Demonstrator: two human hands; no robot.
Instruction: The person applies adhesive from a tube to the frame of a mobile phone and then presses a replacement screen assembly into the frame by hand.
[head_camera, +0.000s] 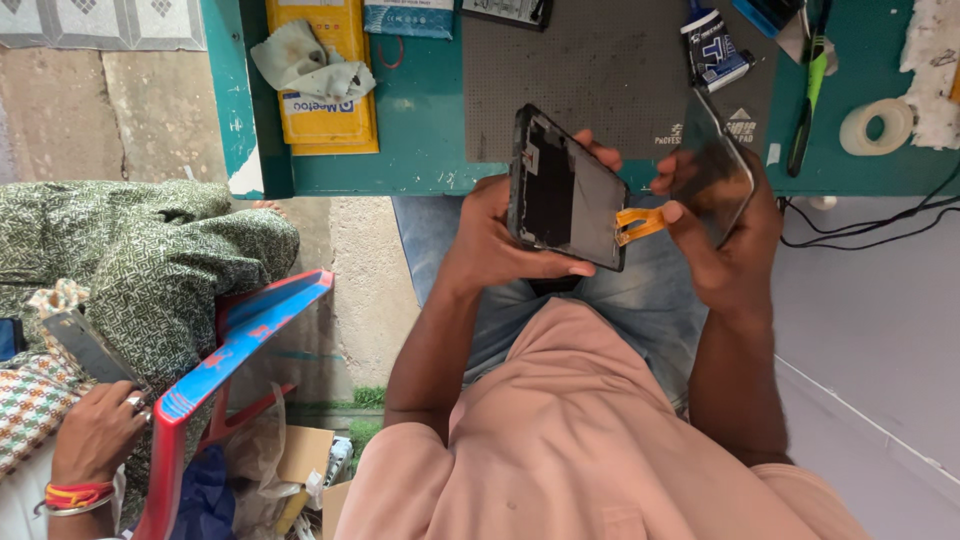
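two hands hold a taken-apart phone just off the near edge of the counter (420, 150), over the person's lap. left hand (490, 235) has its grip closed round the dark phone body (565, 190), thumb along the lower edge, fingertips wrapped over the top edge; open back faces the camera. right hand (735, 250) has its grip closed on the glass screen panel (720, 170), tilted away from the phone body, not touching it. an orange flex ribbon (640, 222) bridges the gap between the two parts, right thumb tip touching it. open room: only the small gap between the parts; free air to the right of the phone body beyond the right hand, above grey floor. behind the phone body on the counter lies a grey work mat (600, 70), mostly bare. further right of it a glue tube (715, 50), green-handled tool (810, 90), tape roll (878, 125). left of it a yellow box (325, 115) with a rag (310, 65) on it. black cables (870, 220) hang off the counter edge near the right wrist. far left a red-blue chair (230, 350) and another person's hand (95, 430), well apart.
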